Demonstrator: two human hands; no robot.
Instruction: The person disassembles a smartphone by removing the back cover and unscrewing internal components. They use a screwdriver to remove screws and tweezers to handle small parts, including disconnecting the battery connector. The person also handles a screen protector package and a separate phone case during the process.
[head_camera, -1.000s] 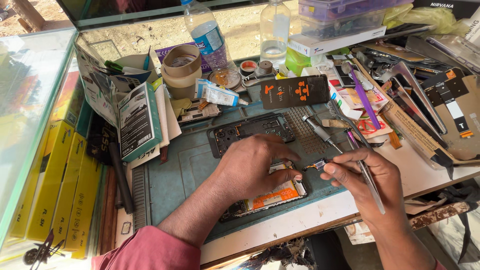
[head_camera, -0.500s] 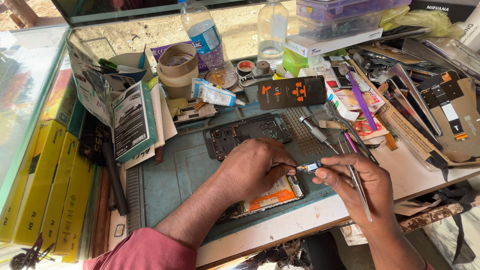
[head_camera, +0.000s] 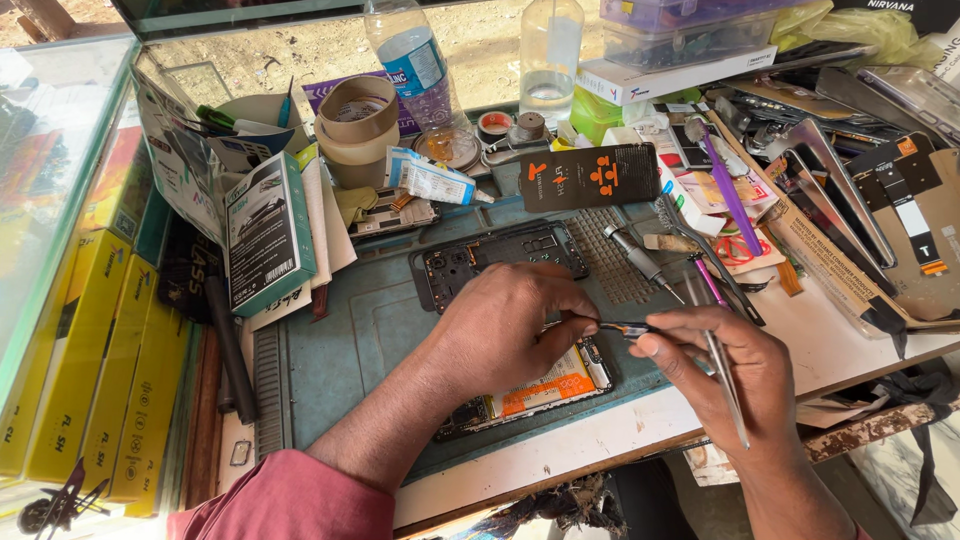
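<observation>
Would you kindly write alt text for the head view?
Two hands work on an opened phone lying on a blue mat: the left hand presses on it, while the right hand holds tweezers. Tools and boxes crowd the bench.

left arm (head_camera: 400, 430): pink-red sleeve | right arm (head_camera: 790, 480): bare | no rings

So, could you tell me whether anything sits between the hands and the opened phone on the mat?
Nothing visible does. The left hand rests directly on the opened phone, and the right hand, holding tweezers, meets it at a small part.
</observation>
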